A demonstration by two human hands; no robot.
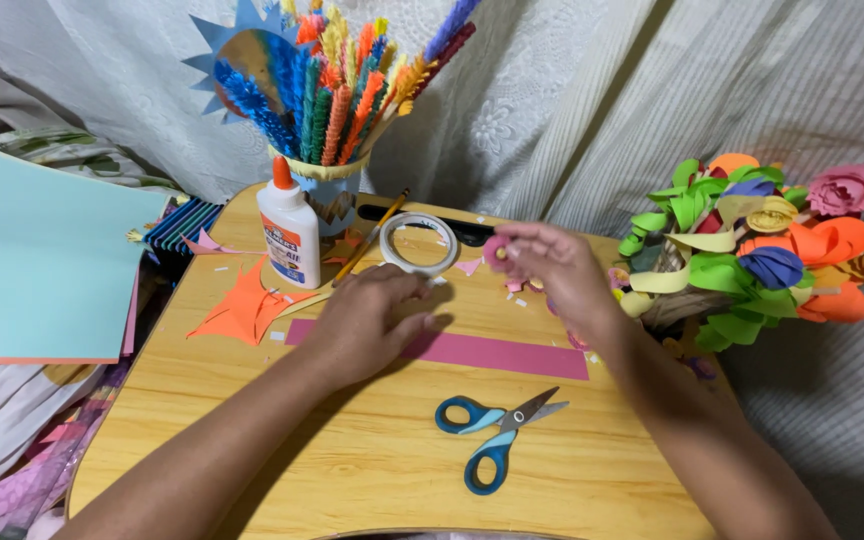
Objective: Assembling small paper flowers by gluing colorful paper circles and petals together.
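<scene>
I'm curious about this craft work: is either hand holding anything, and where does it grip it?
The right hand pinches a small pink rolled paper piece by its edge between the fingertips. The left hand holds nothing; it lies flat on the pink paper strip.

- Bare wood is lying open along the near edge of the wooden table (pixel 252 440), broken only by the blue-handled scissors (pixel 497 435).
- The pink paper strip (pixel 497 355) is lying flat mid-table, posing little hindrance.
- The glue bottle (pixel 289 225), tape roll (pixel 419 243) and cup of paper quills (pixel 337 185) are crowding the far edge.
- The paper-flower bouquet (pixel 752 250) is blocking the right side.
- The left hand (pixel 367 320) and right hand (pixel 552 265) are occupying the centre.
- Orange paper scraps (pixel 242 310) are littering the left.
</scene>
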